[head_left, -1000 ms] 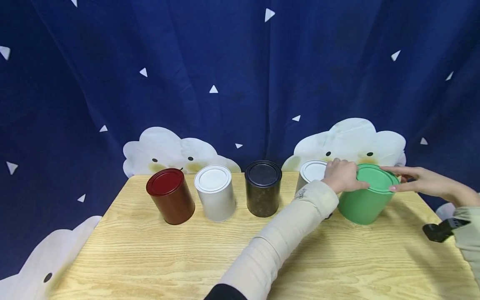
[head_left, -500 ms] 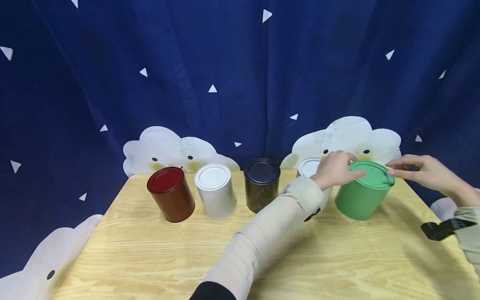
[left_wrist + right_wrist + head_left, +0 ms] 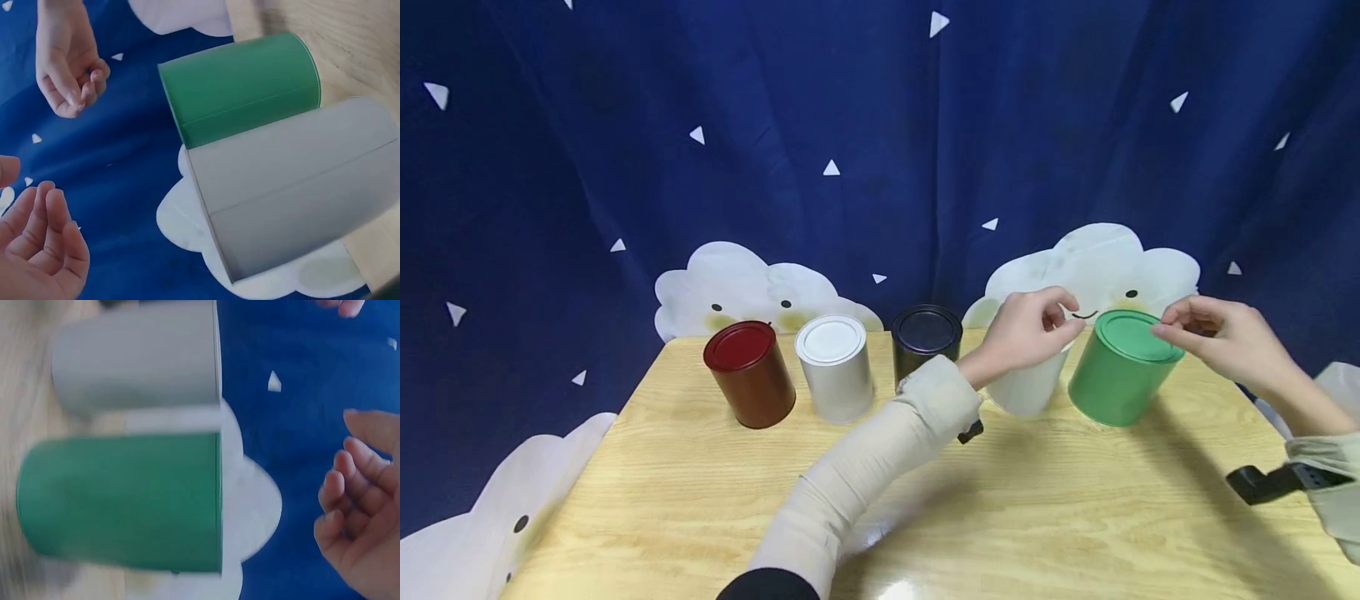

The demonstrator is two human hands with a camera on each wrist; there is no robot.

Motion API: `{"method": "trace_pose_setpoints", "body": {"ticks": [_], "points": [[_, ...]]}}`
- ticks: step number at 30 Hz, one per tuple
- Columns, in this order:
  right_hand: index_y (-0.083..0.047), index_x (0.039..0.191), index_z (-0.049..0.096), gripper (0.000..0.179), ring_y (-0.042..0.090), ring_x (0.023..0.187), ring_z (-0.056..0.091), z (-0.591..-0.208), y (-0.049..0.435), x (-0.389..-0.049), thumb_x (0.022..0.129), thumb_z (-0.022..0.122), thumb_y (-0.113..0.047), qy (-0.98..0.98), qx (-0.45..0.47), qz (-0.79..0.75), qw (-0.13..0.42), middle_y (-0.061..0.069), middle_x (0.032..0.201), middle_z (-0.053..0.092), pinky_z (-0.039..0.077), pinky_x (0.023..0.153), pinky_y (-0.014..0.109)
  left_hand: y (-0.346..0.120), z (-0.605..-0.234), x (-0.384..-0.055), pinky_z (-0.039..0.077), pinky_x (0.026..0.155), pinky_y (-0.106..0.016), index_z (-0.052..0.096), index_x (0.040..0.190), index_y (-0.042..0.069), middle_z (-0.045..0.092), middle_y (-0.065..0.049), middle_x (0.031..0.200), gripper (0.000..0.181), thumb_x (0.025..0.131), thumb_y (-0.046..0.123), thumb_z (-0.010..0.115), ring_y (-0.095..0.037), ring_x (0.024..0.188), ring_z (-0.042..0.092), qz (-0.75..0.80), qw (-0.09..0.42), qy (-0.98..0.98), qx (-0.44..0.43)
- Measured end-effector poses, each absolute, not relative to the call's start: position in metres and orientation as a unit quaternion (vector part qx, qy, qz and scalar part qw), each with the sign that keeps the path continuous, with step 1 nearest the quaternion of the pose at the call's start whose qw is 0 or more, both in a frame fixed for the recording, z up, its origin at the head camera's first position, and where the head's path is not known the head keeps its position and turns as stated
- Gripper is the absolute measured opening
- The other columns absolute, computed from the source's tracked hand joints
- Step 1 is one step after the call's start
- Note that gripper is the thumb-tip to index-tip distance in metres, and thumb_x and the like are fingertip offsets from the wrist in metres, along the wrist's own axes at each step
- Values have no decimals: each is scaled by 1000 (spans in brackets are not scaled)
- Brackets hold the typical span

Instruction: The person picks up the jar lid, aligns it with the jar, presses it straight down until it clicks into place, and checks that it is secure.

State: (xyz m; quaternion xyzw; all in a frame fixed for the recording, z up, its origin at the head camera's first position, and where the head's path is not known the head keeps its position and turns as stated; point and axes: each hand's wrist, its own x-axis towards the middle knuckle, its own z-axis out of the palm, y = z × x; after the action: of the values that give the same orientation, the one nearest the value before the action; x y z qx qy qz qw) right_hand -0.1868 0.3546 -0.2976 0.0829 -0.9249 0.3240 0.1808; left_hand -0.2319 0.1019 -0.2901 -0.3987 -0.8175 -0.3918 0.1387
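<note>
A green lidded can [image 3: 1116, 375] stands upright at the right of the table, its lid on. My right hand [image 3: 1232, 342] hovers by the lid's right edge with fingers loosely bent; a gap shows between it and the can in the right wrist view. Just left of the green can is a white lidded can [image 3: 1026, 387], its top hidden behind my left hand [image 3: 1030, 329]. That hand is in the air, fingers relaxed and bent, thumb apart, nothing held. In the left wrist view both the green can [image 3: 244, 87] and the pale can [image 3: 294, 194] are clear of the hands.
Further left in the row stand a black can [image 3: 925, 329], partly behind my left sleeve, another white can [image 3: 842, 383] and a dark red can [image 3: 756, 392]. They share a wooden table [image 3: 700, 500]. A blue curtain [image 3: 850, 100] with cloud shapes hangs behind.
Both hands have come off the green can. The left hand has moved left, over the neighbouring white can; the right hand has drawn slightly up and away. The cans keep their places.
</note>
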Motion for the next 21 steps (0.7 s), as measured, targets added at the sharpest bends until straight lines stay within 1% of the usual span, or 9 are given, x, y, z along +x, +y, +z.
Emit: {"method": "trace_pose_setpoints", "body": {"ticks": [4, 7, 14, 21], "points": [[-6, 83, 60, 13, 3, 57, 48, -296, 332, -180, 80, 69, -14, -911, 91, 349, 202, -9, 65, 56, 34, 51, 19, 78, -294, -228, 37, 59, -9, 63, 90, 3, 59, 1, 64, 12, 81, 10, 62, -2, 58, 50, -429, 154, -792, -406], [-7, 81, 60, 11, 3, 56, 48, -299, 316, -174, 80, 70, -13, -903, 103, 355, 218, -9, 65, 55, 34, 50, 18, 59, -300, -224, 39, 59, -10, 63, 89, 0, 59, -3, 64, 12, 80, 7, 63, -4, 59, 52, -456, 164, -779, -397], [-7, 82, 60, 9, 4, 56, 48, -322, 284, -162, 79, 69, -6, -891, 145, 367, 226, -6, 67, 53, 36, 49, 17, 18, -326, -207, 44, 57, -17, 62, 88, 2, 57, -2, 65, 10, 78, 6, 64, -5, 58, 51, -477, 169, -775, -378], [-8, 83, 60, 13, 5, 55, 47, -337, 268, -143, 77, 69, 0, -881, 151, 384, 230, -5, 68, 54, 37, 47, 19, -8, -339, -192, 42, 53, -19, 62, 89, 1, 58, -2, 66, 11, 79, 5, 64, -6, 56, 48, -494, 178, -762, -378]]}}
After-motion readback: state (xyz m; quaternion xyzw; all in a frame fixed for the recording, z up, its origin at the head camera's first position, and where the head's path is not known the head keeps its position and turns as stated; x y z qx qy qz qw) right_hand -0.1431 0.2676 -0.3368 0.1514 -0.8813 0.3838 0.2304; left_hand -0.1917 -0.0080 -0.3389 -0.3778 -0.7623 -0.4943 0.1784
